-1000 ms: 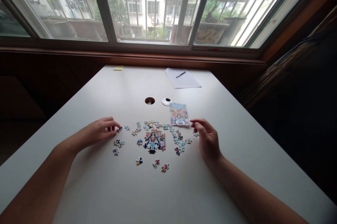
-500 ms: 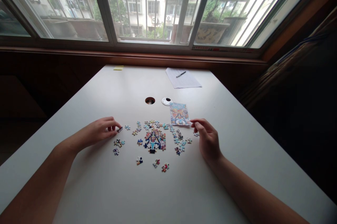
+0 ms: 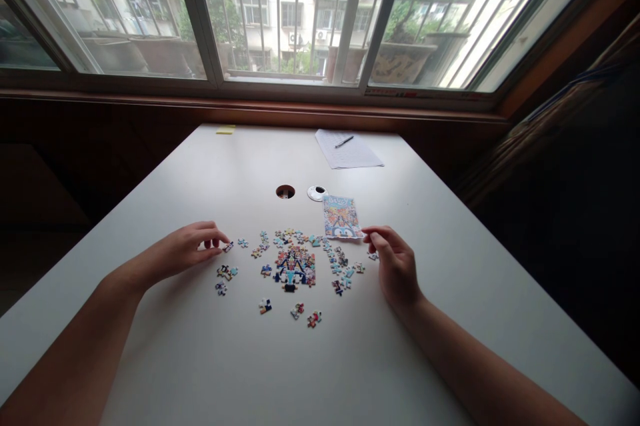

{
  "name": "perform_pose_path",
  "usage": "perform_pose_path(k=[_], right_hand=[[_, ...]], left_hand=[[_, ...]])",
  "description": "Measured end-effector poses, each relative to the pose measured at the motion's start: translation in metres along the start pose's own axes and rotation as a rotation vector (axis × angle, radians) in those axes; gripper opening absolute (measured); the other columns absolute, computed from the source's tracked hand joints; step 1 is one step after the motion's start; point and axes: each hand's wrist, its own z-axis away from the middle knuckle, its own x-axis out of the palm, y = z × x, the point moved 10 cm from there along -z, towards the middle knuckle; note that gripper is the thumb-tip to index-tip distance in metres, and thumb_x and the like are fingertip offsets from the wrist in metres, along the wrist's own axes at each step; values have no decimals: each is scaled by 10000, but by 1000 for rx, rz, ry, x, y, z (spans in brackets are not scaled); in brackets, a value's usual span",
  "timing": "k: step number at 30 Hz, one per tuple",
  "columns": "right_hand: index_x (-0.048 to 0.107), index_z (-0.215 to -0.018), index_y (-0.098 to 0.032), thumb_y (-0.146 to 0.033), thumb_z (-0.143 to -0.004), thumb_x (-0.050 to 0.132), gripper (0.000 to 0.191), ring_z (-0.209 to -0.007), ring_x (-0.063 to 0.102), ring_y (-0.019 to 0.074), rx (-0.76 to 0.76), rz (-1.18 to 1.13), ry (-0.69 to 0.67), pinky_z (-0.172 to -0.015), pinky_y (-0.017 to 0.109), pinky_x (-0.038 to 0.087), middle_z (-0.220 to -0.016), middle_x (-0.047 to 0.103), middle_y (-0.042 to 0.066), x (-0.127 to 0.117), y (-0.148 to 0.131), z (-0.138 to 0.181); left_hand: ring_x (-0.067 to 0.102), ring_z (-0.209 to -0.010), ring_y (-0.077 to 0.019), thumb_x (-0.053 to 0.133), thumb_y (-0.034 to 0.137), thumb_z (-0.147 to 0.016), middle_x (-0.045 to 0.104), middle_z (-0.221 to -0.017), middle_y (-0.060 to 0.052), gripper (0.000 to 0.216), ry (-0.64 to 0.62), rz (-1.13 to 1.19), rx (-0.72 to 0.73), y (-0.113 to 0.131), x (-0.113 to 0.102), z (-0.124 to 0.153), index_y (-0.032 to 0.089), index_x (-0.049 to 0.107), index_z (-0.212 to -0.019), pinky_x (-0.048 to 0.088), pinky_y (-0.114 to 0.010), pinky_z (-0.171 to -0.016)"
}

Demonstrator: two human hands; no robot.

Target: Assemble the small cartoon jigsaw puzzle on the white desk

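My left hand (image 3: pixel 193 249) rests on the white table (image 3: pixel 210 346) with its fingertips pinched around a small puzzle piece (image 3: pixel 228 247) at the left edge of the scatter; the grip is closed on that piece, which lies flat against the tabletop just beyond my fingers. From there the assembled block (image 3: pixel 295 265) of joined pieces lies to the right, near but apart, with a few loose pieces (image 3: pixel 226 272) between and just below. That block reads taller than wide, its long side running away from me toward the window. My left hand is the nearer of the two to the held piece; my right hand (image 3: pixel 395 263) sits on the far side of the scatter, fingers curled with the thumb and forefinger close together. Whether it holds anything I cannot tell, though one piece (image 3: pixel 373 255) lies just beside its fingers. Right above that hand lies the colourful reference picture (image 3: pixel 341 217), its lower corner almost at my fingertip. Farther up the table are a round cable hole (image 3: pixel 285 191), its white cap (image 3: pixel 317 193), a sheet of paper (image 3: pixel 350 153) with a pen (image 3: pixel 343 141), and a yellow note (image 3: pixel 225 129). Behind runs a wooden sill beneath barred windows (image 3: pixel 290 13).
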Motion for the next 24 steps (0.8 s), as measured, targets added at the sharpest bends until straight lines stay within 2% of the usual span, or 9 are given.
perform_pose_path(k=[7, 16, 24], right_hand=[[745, -949, -230, -317, -946, 583, 184, -713, 527, 161, 0, 8, 2, -668, 308, 419, -823, 653, 13, 0, 1, 0], [743, -947, -225, -330, -940, 579, 195, -709, 530, 170, 8, 19, 4, -660, 311, 419, -822, 653, 20, 0, -1, 0], [743, -945, -223, -327, -942, 578, 195, -696, 524, 163, 5, 19, 5, -651, 305, 417, -812, 647, 16, 0, 0, 0]], left_hand=[[656, -898, -187, 566, 455, -971, 674, -1048, -64, 288, 7, 3, 0, 1, -2, 0, 262, 747, -1083, 529, -278, -794], [663, -894, -191, 609, 459, -933, 685, -1029, -64, 259, -88, 55, -42, 13, 4, 2, 262, 765, -995, 510, -263, -756], [658, -920, -184, 615, 393, -926, 680, -1057, -50, 205, -167, 60, -58, 20, 10, 5, 282, 758, -1022, 499, -261, -788]])
